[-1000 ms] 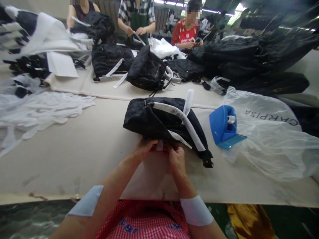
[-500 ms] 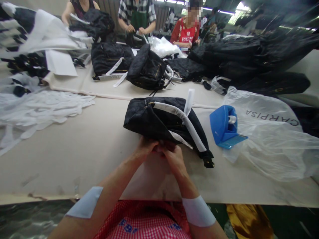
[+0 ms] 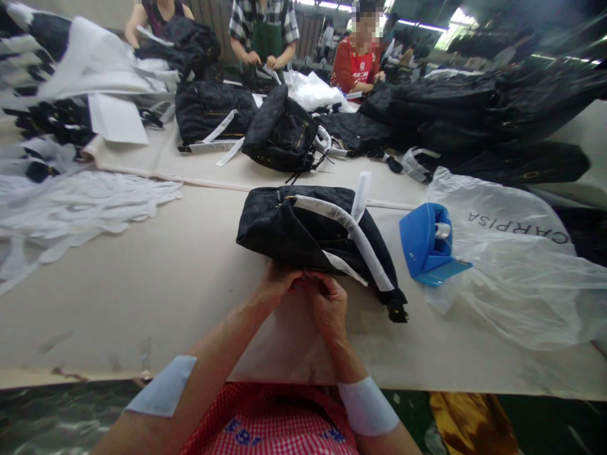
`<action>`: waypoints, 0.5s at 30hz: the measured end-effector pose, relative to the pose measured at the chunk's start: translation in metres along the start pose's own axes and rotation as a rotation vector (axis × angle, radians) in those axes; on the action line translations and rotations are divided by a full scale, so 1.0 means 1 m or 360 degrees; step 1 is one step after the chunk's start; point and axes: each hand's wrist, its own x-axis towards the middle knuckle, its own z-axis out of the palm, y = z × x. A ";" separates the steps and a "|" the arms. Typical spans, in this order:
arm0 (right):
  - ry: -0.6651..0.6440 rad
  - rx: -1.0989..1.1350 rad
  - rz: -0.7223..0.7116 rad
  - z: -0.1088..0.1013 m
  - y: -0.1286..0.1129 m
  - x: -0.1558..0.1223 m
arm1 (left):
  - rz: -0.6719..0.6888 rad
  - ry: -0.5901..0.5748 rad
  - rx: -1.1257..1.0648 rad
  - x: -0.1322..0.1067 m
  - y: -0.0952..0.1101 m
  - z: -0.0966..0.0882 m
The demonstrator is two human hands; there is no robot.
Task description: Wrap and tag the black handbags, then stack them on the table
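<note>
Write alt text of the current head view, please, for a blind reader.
A person's left hand and right hand are close together at the near side of a black bag on a pale table, something red between them. To the right is a blue plastic object; beyond are people and more black bags.

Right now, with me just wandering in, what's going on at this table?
A person in a red checked apron has the left grip and right grip together at the near side of a black bag, over something red, mostly hidden. The bag lies on the table, a blue plastic piece to its right. More black bags sit beyond.
</note>
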 end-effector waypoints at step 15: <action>-0.0393 -0.0102 0.0171 -0.012 -0.022 0.021 | 0.0149 -0.0078 -0.0078 0.015 -0.014 -0.005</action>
